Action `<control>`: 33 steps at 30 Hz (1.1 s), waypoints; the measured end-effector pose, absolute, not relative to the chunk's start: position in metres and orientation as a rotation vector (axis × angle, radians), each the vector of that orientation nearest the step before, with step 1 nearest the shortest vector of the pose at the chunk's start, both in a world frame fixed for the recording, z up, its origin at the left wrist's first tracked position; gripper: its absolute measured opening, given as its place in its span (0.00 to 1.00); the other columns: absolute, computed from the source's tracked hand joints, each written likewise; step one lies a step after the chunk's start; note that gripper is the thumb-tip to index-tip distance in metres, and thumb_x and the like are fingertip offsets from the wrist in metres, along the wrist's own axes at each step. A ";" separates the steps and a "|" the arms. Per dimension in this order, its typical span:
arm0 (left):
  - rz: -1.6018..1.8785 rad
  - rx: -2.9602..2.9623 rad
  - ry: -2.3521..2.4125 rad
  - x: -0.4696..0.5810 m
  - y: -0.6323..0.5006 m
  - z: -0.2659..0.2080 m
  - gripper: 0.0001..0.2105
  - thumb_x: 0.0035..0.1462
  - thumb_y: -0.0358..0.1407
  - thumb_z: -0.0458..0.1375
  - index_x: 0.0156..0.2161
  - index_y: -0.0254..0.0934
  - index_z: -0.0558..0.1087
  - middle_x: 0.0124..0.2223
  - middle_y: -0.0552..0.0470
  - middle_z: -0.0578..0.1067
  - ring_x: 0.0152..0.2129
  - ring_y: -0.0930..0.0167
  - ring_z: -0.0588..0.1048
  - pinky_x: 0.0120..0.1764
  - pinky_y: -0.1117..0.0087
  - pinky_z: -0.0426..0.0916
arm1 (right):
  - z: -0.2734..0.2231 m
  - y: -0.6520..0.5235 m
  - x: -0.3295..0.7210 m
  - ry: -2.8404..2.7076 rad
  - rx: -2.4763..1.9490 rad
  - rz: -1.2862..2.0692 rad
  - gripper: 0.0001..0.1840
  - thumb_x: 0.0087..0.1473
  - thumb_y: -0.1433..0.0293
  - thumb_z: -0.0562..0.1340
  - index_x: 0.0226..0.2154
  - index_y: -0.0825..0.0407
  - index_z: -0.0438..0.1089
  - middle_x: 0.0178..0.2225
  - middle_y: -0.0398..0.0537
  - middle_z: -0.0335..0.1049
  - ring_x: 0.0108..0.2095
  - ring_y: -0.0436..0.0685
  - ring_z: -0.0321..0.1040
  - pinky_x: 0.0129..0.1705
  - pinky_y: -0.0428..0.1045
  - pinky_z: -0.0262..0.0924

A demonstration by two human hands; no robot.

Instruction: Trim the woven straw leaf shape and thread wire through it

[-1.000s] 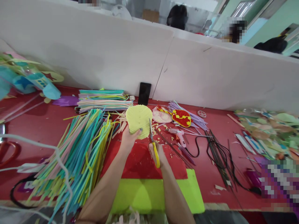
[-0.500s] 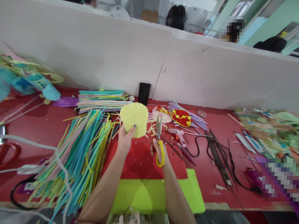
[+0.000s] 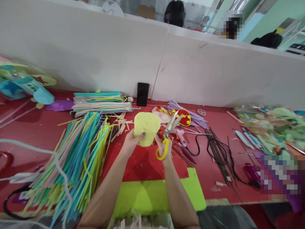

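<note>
My left hand (image 3: 132, 140) grips a pale yellow ribbed piece (image 3: 147, 127) by its lower left edge, thumb across its front. The piece is broad and rounded at the top, and looks made of fuzzy stems laid side by side. In my right hand (image 3: 164, 147) are scissors (image 3: 167, 129) with yellow handles, their blades parted and pointing up and to the right. The fingertips of that hand meet the lower right edge of the yellow piece. Beneath both hands lies a red sheet (image 3: 145, 165) over a lime green board (image 3: 143, 197).
A large bunch of coloured pipe cleaners (image 3: 78, 159) spreads on the left. Behind it lie stacked pipe cleaners (image 3: 100, 106). A phone (image 3: 142, 94) leans against the white partition (image 3: 95, 47). A pink glue gun (image 3: 182, 138) and a red-and-yellow decorated piece (image 3: 185, 119) lie to the right.
The yellow piece has moved right and slightly down in my left hand. My right hand has come up to its edge, and the scissors now tilt to the right. The view has shifted slightly.
</note>
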State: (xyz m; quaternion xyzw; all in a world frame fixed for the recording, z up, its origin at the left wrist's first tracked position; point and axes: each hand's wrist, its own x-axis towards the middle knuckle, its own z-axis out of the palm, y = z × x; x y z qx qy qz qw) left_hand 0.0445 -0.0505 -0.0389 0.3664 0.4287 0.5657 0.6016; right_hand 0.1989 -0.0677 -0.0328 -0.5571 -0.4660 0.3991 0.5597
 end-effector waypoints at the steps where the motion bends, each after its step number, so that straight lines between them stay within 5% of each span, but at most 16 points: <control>1: 1.306 0.856 0.991 0.045 -0.051 -0.039 0.24 0.42 0.39 0.66 0.46 0.32 0.71 0.43 0.43 0.77 0.38 0.65 0.76 0.43 0.64 0.69 | -0.035 -0.068 0.195 -1.084 -1.321 0.943 0.17 0.49 0.59 0.62 0.34 0.56 0.69 0.28 0.49 0.72 0.26 0.54 0.67 0.30 0.50 0.64; 8: 1.320 0.852 0.980 0.050 -0.052 -0.038 0.23 0.42 0.39 0.67 0.45 0.33 0.71 0.45 0.43 0.76 0.39 0.65 0.75 0.45 0.64 0.68 | -0.049 -0.068 0.192 -1.066 -1.339 0.851 0.16 0.51 0.57 0.60 0.33 0.54 0.68 0.33 0.51 0.73 0.34 0.57 0.69 0.40 0.52 0.63; 18: 1.269 0.854 0.982 0.048 -0.052 -0.031 0.24 0.40 0.39 0.67 0.45 0.32 0.72 0.43 0.43 0.77 0.36 0.65 0.76 0.42 0.65 0.69 | -0.058 -0.064 0.209 -1.404 -1.373 0.498 0.11 0.53 0.61 0.59 0.30 0.52 0.67 0.26 0.48 0.68 0.29 0.56 0.67 0.36 0.53 0.63; 27: 1.279 0.805 0.965 0.051 -0.054 -0.031 0.25 0.39 0.39 0.67 0.45 0.32 0.72 0.43 0.43 0.77 0.38 0.64 0.76 0.44 0.63 0.68 | -0.046 -0.064 0.200 -1.108 -1.260 0.993 0.16 0.51 0.55 0.58 0.28 0.51 0.62 0.19 0.41 0.62 0.20 0.51 0.61 0.23 0.47 0.60; 33: 1.252 0.734 0.989 0.050 -0.053 -0.031 0.24 0.36 0.38 0.69 0.42 0.33 0.73 0.42 0.44 0.77 0.36 0.65 0.76 0.43 0.63 0.69 | -0.044 -0.065 0.213 -1.219 -1.200 1.052 0.15 0.50 0.57 0.60 0.30 0.52 0.66 0.25 0.45 0.68 0.25 0.53 0.65 0.29 0.49 0.64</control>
